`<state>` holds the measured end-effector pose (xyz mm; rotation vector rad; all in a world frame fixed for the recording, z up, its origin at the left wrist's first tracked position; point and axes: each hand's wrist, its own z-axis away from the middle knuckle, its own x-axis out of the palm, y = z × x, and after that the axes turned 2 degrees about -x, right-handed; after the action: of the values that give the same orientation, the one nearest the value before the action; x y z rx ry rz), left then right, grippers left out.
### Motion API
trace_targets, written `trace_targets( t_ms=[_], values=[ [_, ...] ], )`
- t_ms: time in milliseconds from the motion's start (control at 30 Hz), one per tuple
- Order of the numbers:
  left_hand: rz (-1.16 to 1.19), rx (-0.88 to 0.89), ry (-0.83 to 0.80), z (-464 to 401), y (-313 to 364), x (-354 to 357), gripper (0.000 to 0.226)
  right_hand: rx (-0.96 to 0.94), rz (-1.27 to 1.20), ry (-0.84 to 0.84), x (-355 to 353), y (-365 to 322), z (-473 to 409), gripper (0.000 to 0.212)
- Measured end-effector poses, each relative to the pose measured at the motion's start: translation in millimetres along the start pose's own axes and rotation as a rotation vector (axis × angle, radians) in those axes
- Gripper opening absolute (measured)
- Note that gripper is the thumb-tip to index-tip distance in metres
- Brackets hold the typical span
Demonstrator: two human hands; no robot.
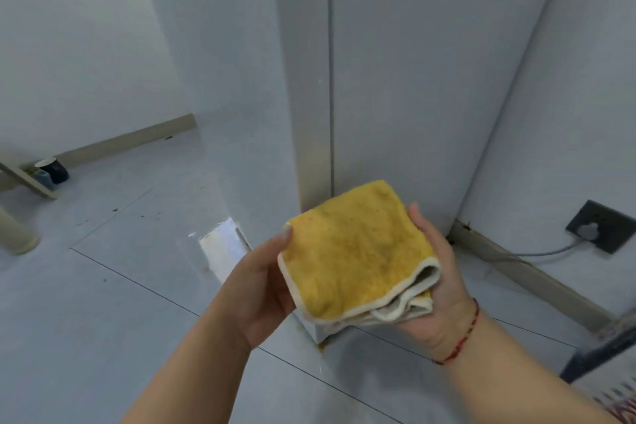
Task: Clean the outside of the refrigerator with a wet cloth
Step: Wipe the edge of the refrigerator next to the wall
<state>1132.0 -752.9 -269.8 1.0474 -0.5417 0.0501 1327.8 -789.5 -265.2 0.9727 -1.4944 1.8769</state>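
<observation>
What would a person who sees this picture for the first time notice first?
The folded yellow terry cloth with a white hem draws the eye first, held low in the middle between the left hand and the right hand. Behind it rises the tall white refrigerator, its lower corner meeting the pale tiled floor. At the right, a dark wall socket holds a grey plug.

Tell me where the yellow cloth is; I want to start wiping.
In the head view the yellow cloth sits centre-right, folded, held between the left hand and right hand, before the refrigerator's bottom corner.
</observation>
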Motion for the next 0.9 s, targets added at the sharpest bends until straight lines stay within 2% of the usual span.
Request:
trace_targets(
  t_ms=[100,233,333,500,733,800,900],
  values=[
    [-0.133,0.043,0.034,1.3,-7.1,-1.9,0.037,0.122,0.104,0.005,-7.7,-0.7,-1.0,0.059],
    [-0.179,0.041,0.135,3.0,-9.4,-7.4,0.036,0.174,0.355,0.094,-16.2,4.8,-4.0,0.037],
    [-0.147,0.08,0.266,2.0,1.8,-9.4,0.031,0.142,0.418,0.158,-15.6,9.0,-10.3,0.037],
    [-0.046,0.15,0.417,-11.6,39.2,2.3,0.025,0.01,0.478,0.244,15.0,6.4,-34.9,0.022],
    [0.039,0.355,0.303,-15.8,108.6,35.9,0.02,-0.286,0.439,0.194,74.7,-32.5,-60.2,0.019],
    [0.081,0.389,0.275,-14.7,125.2,48.1,0.02,-0.318,0.42,0.163,92.1,-44.9,-58.2,0.019],
    [0.118,0.4,0.338,-7.4,150.7,66.8,0.023,-0.305,0.394,0.164,123.4,-65.7,-55.0,0.019]
  ],
)
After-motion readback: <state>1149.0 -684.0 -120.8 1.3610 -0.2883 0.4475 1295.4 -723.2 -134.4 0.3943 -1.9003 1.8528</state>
